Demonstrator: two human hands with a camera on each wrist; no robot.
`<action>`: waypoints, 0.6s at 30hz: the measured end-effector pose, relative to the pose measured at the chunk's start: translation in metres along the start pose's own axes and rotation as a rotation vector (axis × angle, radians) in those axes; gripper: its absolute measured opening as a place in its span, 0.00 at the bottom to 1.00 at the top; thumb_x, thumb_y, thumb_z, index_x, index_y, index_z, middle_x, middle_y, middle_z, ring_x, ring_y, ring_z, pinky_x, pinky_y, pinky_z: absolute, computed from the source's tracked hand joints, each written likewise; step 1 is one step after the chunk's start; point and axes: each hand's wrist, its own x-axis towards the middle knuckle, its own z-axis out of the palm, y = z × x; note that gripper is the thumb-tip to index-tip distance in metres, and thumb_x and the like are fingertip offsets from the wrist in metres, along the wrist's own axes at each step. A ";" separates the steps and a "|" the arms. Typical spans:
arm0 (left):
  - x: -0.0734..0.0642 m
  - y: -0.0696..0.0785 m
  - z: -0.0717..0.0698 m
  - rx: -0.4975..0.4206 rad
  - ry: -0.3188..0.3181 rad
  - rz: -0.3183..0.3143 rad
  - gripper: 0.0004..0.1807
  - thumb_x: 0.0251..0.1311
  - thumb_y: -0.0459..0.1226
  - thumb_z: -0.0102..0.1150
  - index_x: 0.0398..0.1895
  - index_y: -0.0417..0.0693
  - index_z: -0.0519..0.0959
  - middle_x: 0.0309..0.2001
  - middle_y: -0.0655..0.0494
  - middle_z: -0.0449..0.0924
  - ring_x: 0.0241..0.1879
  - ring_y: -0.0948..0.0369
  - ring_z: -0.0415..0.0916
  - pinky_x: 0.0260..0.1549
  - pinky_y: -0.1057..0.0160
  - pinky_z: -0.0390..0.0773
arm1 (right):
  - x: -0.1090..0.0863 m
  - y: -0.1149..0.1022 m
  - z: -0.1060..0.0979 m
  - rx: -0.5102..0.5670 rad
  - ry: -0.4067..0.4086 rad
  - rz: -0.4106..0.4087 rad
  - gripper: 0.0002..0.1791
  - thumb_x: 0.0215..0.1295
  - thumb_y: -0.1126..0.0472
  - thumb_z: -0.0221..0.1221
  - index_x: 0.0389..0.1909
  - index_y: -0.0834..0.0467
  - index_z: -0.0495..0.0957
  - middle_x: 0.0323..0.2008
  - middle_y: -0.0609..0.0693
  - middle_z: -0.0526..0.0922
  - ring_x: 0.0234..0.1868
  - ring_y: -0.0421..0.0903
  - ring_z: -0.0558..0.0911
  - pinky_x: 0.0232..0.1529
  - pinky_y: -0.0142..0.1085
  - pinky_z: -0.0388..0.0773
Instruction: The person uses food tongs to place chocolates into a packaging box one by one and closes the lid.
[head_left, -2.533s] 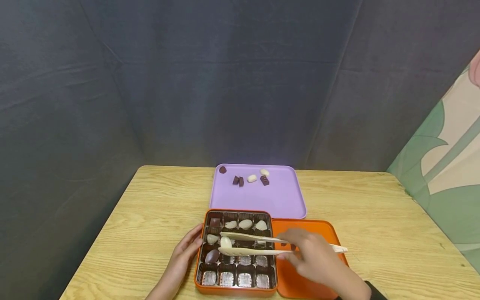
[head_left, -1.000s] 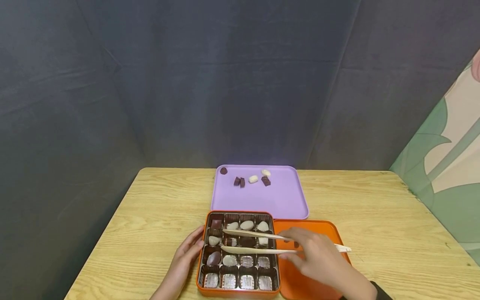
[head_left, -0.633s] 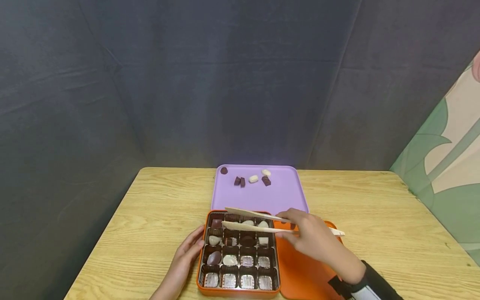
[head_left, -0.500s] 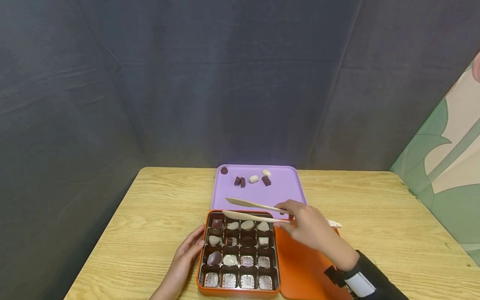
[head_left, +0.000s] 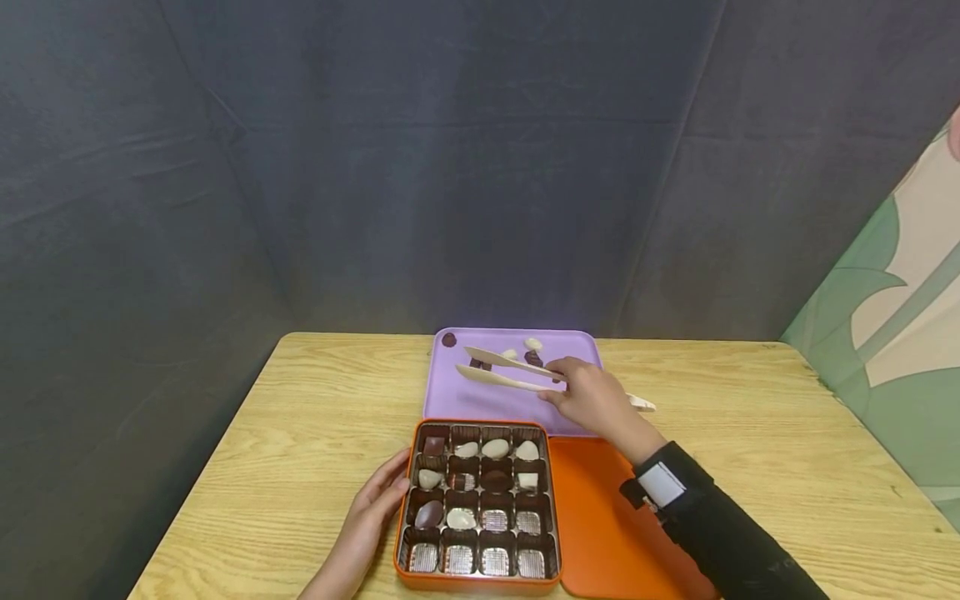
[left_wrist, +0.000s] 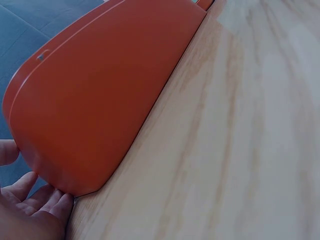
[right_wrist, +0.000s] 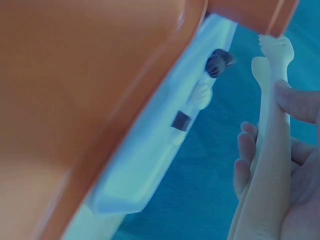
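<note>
My right hand (head_left: 592, 400) grips a pair of pale tongs (head_left: 506, 382) near the middle. Their tips are spread and point left over the purple tray (head_left: 517, 410), overlapping dark chocolate pieces (head_left: 478, 364) in the head view. The right wrist view shows thumb and fingers around the tongs (right_wrist: 272, 125). My left hand (head_left: 371, 496) rests against the left side of the orange box (head_left: 480, 583). Its fingertips touch the box's corner in the left wrist view. Dark and white chocolates sit in the box's upper compartments. A white oval chocolate (head_left: 461, 518) lies in the third row, beside a dark oval one (head_left: 429, 514).
On the tray are also a dark round chocolate (head_left: 448, 340), a striped dark one (head_left: 533, 358) and white ones (head_left: 533, 344). An orange lid (head_left: 615, 525) lies right of the box. The wooden table (head_left: 300, 417) backs onto a dark curtain (head_left: 450, 167).
The tongs let go of the white oval chocolate in the box's third row. My right hand then moved the spread tongs forward over the tray. My left hand stayed at the box.
</note>
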 end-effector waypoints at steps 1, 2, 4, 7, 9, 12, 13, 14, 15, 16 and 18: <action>0.000 0.000 0.000 -0.001 -0.002 0.001 0.24 0.58 0.43 0.48 0.59 0.55 0.62 0.60 0.58 0.59 0.58 0.62 0.55 0.54 0.67 0.58 | 0.003 0.002 0.003 0.002 0.000 0.007 0.23 0.43 0.48 0.64 0.40 0.57 0.77 0.35 0.48 0.79 0.30 0.43 0.75 0.30 0.41 0.73; 0.000 0.000 0.000 -0.001 -0.003 0.001 0.24 0.58 0.43 0.48 0.59 0.55 0.62 0.60 0.58 0.59 0.58 0.62 0.56 0.53 0.68 0.58 | 0.005 0.003 0.006 0.001 0.002 0.012 0.23 0.43 0.48 0.64 0.40 0.57 0.77 0.35 0.49 0.79 0.30 0.44 0.76 0.30 0.41 0.73; 0.001 -0.001 0.000 0.000 -0.003 0.002 0.24 0.58 0.43 0.48 0.59 0.55 0.62 0.60 0.58 0.59 0.58 0.62 0.56 0.53 0.68 0.58 | 0.009 0.006 0.011 -0.004 0.001 0.021 0.24 0.43 0.48 0.64 0.41 0.57 0.77 0.35 0.49 0.79 0.31 0.45 0.76 0.31 0.42 0.73; 0.001 -0.001 0.000 0.000 -0.002 0.002 0.24 0.58 0.43 0.48 0.59 0.55 0.62 0.60 0.58 0.59 0.58 0.62 0.56 0.53 0.69 0.58 | 0.014 0.008 0.017 -0.018 -0.006 0.028 0.24 0.44 0.47 0.64 0.42 0.57 0.77 0.36 0.49 0.79 0.32 0.46 0.76 0.32 0.42 0.73; 0.001 -0.001 0.000 -0.002 -0.001 0.004 0.24 0.58 0.43 0.48 0.59 0.55 0.62 0.60 0.58 0.60 0.58 0.62 0.56 0.53 0.69 0.59 | 0.018 0.008 0.020 -0.025 -0.009 0.035 0.25 0.44 0.47 0.63 0.42 0.57 0.76 0.37 0.49 0.78 0.34 0.47 0.77 0.34 0.43 0.73; 0.001 -0.002 0.000 -0.004 0.004 0.007 0.24 0.58 0.43 0.48 0.59 0.55 0.62 0.60 0.58 0.60 0.58 0.63 0.56 0.52 0.70 0.59 | 0.022 0.008 0.022 -0.027 -0.020 0.047 0.25 0.44 0.47 0.63 0.42 0.57 0.76 0.37 0.50 0.79 0.34 0.47 0.76 0.34 0.43 0.73; 0.001 -0.002 0.000 -0.004 0.006 0.007 0.24 0.58 0.43 0.48 0.59 0.55 0.62 0.59 0.58 0.60 0.58 0.63 0.56 0.52 0.70 0.59 | 0.024 0.008 0.023 -0.028 -0.026 0.052 0.25 0.44 0.48 0.63 0.42 0.57 0.76 0.36 0.50 0.79 0.33 0.47 0.76 0.34 0.42 0.72; 0.001 -0.002 0.000 -0.005 0.009 0.006 0.24 0.58 0.43 0.48 0.59 0.55 0.62 0.59 0.58 0.60 0.58 0.63 0.56 0.52 0.70 0.59 | 0.025 0.008 0.024 -0.031 -0.032 0.060 0.25 0.44 0.47 0.63 0.43 0.57 0.76 0.36 0.50 0.79 0.33 0.47 0.76 0.33 0.42 0.72; 0.001 -0.002 0.001 -0.004 0.012 0.003 0.24 0.58 0.43 0.48 0.59 0.55 0.62 0.59 0.58 0.60 0.58 0.63 0.56 0.52 0.70 0.59 | 0.026 0.008 0.025 -0.034 -0.041 0.066 0.25 0.45 0.47 0.63 0.43 0.57 0.76 0.37 0.50 0.79 0.32 0.47 0.76 0.33 0.42 0.72; 0.001 -0.002 0.001 -0.004 0.013 0.002 0.24 0.57 0.43 0.48 0.59 0.55 0.62 0.59 0.59 0.60 0.58 0.63 0.56 0.53 0.70 0.59 | 0.027 0.008 0.026 -0.034 -0.049 0.072 0.25 0.45 0.47 0.63 0.43 0.57 0.76 0.37 0.49 0.79 0.32 0.47 0.75 0.33 0.42 0.72; 0.001 -0.002 0.002 -0.003 0.014 -0.003 0.24 0.57 0.43 0.48 0.59 0.55 0.62 0.59 0.59 0.60 0.58 0.63 0.56 0.54 0.68 0.58 | 0.029 0.008 0.027 -0.044 -0.064 0.084 0.26 0.45 0.47 0.63 0.44 0.56 0.76 0.37 0.49 0.79 0.32 0.46 0.75 0.32 0.42 0.72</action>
